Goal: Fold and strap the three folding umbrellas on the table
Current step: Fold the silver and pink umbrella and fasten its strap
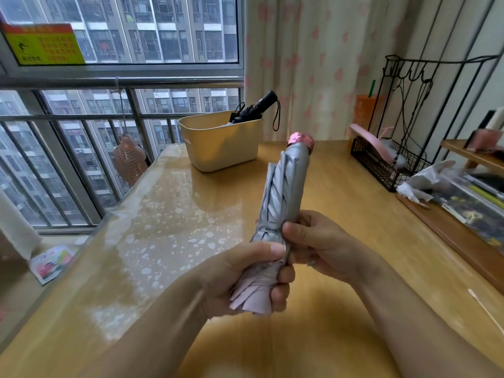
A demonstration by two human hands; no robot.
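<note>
- Wooden counter [341, 186] underneath, yellow basket [218, 148] at its far edge, black umbrella [256, 107] stowed inside.
- Silver umbrella [283, 186] held upright above the counter, pleats twisted tight.
- Left hand [245, 279] gripping the loose lower canopy; right hand [321, 241] pinching beside the strap [268, 229].
- Strapping step, seemingly; next, pressing the strap's end down firmly.

The wooden table [341, 214] carries a yellow basket [221, 148] and black wire rack [381, 165].
</note>
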